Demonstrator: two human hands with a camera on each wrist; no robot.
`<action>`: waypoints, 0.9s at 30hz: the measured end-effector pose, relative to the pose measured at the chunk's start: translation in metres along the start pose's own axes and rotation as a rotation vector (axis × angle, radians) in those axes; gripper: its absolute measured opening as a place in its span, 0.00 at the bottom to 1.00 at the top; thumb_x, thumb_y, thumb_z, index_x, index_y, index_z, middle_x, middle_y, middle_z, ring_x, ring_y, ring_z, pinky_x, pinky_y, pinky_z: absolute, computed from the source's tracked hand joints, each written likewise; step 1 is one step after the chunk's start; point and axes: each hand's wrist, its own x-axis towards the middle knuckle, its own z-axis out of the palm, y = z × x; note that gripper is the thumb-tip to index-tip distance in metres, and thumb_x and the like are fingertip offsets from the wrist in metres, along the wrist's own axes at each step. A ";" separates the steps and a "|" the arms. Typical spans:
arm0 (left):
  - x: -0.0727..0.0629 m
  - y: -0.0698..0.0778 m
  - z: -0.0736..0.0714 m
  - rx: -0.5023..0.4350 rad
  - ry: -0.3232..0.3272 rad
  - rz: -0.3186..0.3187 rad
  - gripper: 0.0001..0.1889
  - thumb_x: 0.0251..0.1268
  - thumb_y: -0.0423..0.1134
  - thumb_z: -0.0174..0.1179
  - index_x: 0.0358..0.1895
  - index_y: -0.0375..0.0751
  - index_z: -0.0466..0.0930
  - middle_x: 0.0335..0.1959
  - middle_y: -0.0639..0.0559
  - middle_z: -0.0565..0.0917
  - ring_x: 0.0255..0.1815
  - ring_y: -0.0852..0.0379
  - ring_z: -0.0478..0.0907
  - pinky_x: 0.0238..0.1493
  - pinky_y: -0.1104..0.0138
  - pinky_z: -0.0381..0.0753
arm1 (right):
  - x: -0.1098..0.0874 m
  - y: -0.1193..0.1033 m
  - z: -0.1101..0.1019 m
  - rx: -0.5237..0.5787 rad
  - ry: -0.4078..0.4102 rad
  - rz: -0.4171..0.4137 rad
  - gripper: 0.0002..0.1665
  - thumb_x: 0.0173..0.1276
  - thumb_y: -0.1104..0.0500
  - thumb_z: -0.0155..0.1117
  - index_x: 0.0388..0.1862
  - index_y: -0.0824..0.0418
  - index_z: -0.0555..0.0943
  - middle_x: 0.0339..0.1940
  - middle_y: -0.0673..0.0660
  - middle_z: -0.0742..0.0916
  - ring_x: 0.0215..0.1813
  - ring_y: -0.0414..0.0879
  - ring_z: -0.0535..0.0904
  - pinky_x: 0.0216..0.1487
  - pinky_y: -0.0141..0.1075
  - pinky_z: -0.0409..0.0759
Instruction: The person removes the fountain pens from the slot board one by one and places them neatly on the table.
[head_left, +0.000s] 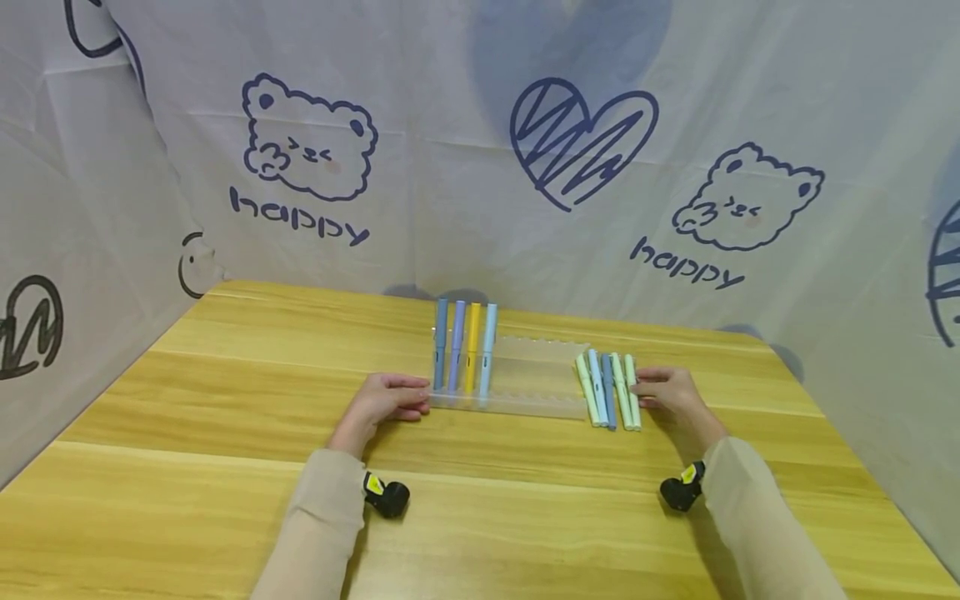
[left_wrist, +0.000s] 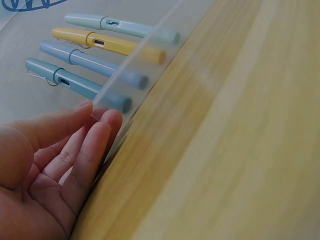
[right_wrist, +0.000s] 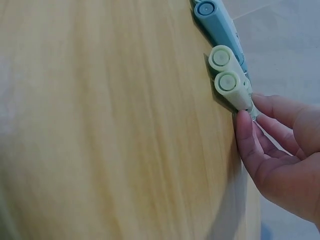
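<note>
A clear plastic pen rack (head_left: 540, 407) holds several upright pens at its left end: a dark blue pen (head_left: 440, 342), a purple pen (head_left: 456, 342), a yellow pen (head_left: 472, 342) and a light blue pen (head_left: 489, 342). My left hand (head_left: 384, 398) pinches the rack's left front corner between thumb and fingers. Beside the rack's right end, several pens lie in a row on the table, among them a blue pen (head_left: 609, 392). My right hand (head_left: 673, 396) has its thumb and index finger on the outermost pale green pen (right_wrist: 235, 91), pinching it at the side.
The wooden table (head_left: 480, 517) extends around the rack and in front of both forearms. Behind it hangs a white cloth (head_left: 442, 167) with bear and heart drawings. A small black camera (head_left: 386, 496) sits on the left wrist, another camera (head_left: 681, 492) on the right.
</note>
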 end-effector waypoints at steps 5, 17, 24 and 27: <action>0.000 0.000 0.000 -0.004 0.002 -0.007 0.17 0.56 0.23 0.56 0.50 0.19 0.70 0.27 0.41 0.82 0.24 0.57 0.80 0.27 0.70 0.82 | -0.001 0.001 -0.001 -0.003 0.011 0.005 0.27 0.59 0.70 0.59 0.56 0.80 0.65 0.34 0.58 0.80 0.25 0.38 0.78 0.31 0.32 0.82; 0.002 -0.002 0.000 0.005 0.000 -0.006 0.17 0.56 0.23 0.56 0.50 0.19 0.70 0.26 0.43 0.82 0.23 0.58 0.80 0.28 0.70 0.82 | -0.012 -0.002 -0.006 0.115 0.103 -0.031 0.25 0.61 0.67 0.56 0.55 0.81 0.65 0.23 0.49 0.80 0.22 0.38 0.78 0.27 0.30 0.81; 0.003 -0.002 -0.001 0.002 0.001 -0.008 0.17 0.56 0.24 0.56 0.49 0.19 0.70 0.26 0.43 0.82 0.23 0.58 0.80 0.28 0.69 0.82 | -0.014 -0.008 -0.002 0.241 0.088 -0.076 0.20 0.61 0.67 0.58 0.49 0.79 0.69 0.25 0.49 0.81 0.28 0.38 0.79 0.35 0.30 0.82; 0.002 -0.002 0.000 0.009 -0.005 -0.005 0.17 0.57 0.24 0.56 0.50 0.19 0.70 0.25 0.43 0.82 0.23 0.58 0.80 0.28 0.69 0.82 | -0.005 -0.002 0.000 0.277 0.105 -0.095 0.13 0.58 0.64 0.63 0.40 0.69 0.76 0.26 0.49 0.81 0.29 0.39 0.79 0.34 0.30 0.82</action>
